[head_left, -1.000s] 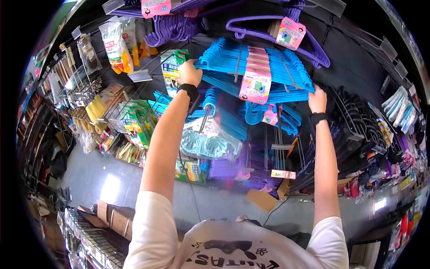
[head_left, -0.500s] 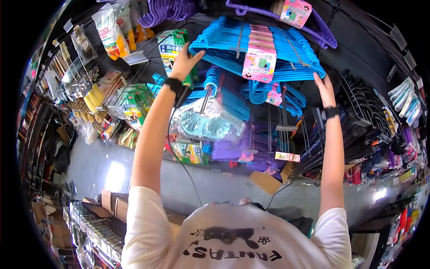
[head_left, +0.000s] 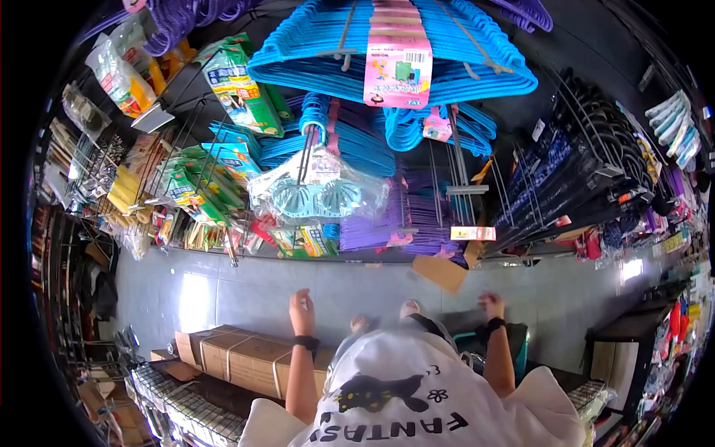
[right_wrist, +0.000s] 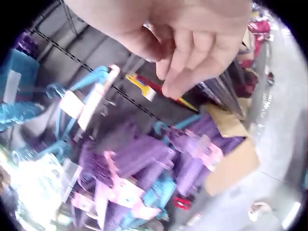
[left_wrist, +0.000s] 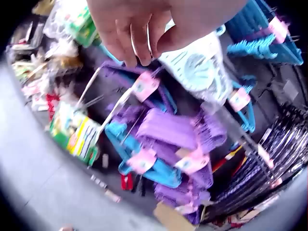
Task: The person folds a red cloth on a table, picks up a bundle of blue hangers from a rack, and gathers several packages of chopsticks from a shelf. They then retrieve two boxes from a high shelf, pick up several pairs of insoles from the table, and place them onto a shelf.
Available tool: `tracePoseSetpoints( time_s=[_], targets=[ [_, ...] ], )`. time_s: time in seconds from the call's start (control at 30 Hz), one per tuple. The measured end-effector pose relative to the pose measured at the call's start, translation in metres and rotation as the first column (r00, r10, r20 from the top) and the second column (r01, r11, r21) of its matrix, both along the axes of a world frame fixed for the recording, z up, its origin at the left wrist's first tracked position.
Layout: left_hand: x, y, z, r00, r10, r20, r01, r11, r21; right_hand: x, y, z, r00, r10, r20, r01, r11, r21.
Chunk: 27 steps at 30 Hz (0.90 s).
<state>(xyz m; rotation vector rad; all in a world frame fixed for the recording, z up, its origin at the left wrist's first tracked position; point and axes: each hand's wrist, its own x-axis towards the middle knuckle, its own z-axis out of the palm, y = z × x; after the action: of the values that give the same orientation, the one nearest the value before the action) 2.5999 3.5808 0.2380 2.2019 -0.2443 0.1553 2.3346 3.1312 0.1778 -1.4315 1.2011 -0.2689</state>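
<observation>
Both hands are down near the body, away from the rack. The left hand [head_left: 302, 313] hangs with loosely bent fingers and nothing in them; in the left wrist view its fingers [left_wrist: 139, 38] point downward. The right hand [head_left: 491, 306] hangs on the other side, its fingers [right_wrist: 185, 62] loosely curled and holding nothing. High on the rack hangs a thick bundle of blue hangers [head_left: 313, 45] with a pink paper band [head_left: 398, 67] round the middle. Below it is a smaller set of blue hangers [head_left: 473, 130] and a bagged light-blue hanger [head_left: 320, 197].
Purple hangers [head_left: 372, 223] hang low, with a cardboard flap [head_left: 441, 274] beneath. Green packets [head_left: 246, 86] hang to the left; dark umbrella-like goods [head_left: 551, 171] fill the right. Behind the person are a long carton [head_left: 238, 357] and a wire rack [head_left: 179, 402].
Both hands have left the ends of the large blue hanger bundle and dropped to the person's sides. The bundle stays on the rack, appearing higher and closer in the head view.
</observation>
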Motion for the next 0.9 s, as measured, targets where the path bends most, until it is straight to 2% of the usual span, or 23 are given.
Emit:
tracePoseSetpoints(
  time_s=[0.03,0.13,0.2,0.23,0.3,0.43,0.5,0.57,0.6,0.7,0.73,0.83,0.9],
  targets=[
    [-0.011,0.004,-0.023,0.985,0.019,-0.171,-0.021,1.0,-0.011,-0.015,0.005,-0.027,0.994,0.07,-0.081,-0.061,0.993,0.105],
    [-0.038,0.034,-0.1,0.979,-0.029,-0.203,0.074,0.973,0.22,-0.043,0.029,-0.052,0.928,0.209,-0.31,-0.075,0.916,0.393],
    [-0.052,0.045,-0.116,0.978,-0.064,-0.201,0.135,0.923,0.36,-0.058,0.045,-0.067,0.851,0.324,-0.413,-0.04,0.825,0.564],
    [-0.055,0.048,-0.12,0.967,-0.034,-0.252,0.125,0.927,0.355,-0.066,0.05,-0.071,0.844,0.345,-0.411,-0.038,0.802,0.596],
    [-0.064,0.054,-0.126,0.934,0.033,-0.355,0.1,0.932,0.35,-0.075,0.051,-0.077,0.885,0.314,-0.345,-0.074,0.825,0.561],
    [-0.063,0.06,-0.133,0.935,-0.038,-0.352,0.142,0.951,0.275,-0.083,0.04,-0.097,0.921,0.298,-0.251,-0.196,0.912,0.361],
    [-0.057,0.058,-0.134,0.936,-0.044,-0.35,0.145,0.953,0.267,-0.093,0.028,-0.138,0.867,0.411,-0.281,-0.407,0.91,0.075],
    [-0.05,0.057,-0.148,0.942,-0.058,-0.329,0.138,0.965,0.223,-0.096,0.016,-0.164,0.859,0.402,-0.318,-0.437,0.898,-0.046],
    [-0.045,0.06,-0.17,0.923,-0.027,-0.385,0.127,0.964,0.235,-0.078,0.019,-0.139,0.875,0.308,-0.373,-0.314,0.948,0.045],
    [-0.039,0.041,-0.149,0.816,0.013,-0.578,-0.021,1.0,-0.007,-0.048,0.036,-0.089,0.966,0.143,-0.217,-0.114,0.983,0.141],
    [-0.036,0.038,-0.144,0.786,0.001,-0.618,-0.015,1.0,-0.017,-0.035,0.044,-0.064,0.984,0.085,-0.156,-0.049,0.974,0.221],
    [-0.037,0.035,-0.136,0.787,-0.065,-0.613,0.013,0.996,-0.088,-0.032,0.052,-0.07,0.991,0.071,-0.112,-0.041,0.967,0.25],
    [-0.038,0.039,-0.139,0.738,-0.073,-0.671,0.026,0.997,-0.079,-0.03,0.055,-0.062,0.977,0.131,-0.171,-0.086,0.966,0.245]
  ],
)
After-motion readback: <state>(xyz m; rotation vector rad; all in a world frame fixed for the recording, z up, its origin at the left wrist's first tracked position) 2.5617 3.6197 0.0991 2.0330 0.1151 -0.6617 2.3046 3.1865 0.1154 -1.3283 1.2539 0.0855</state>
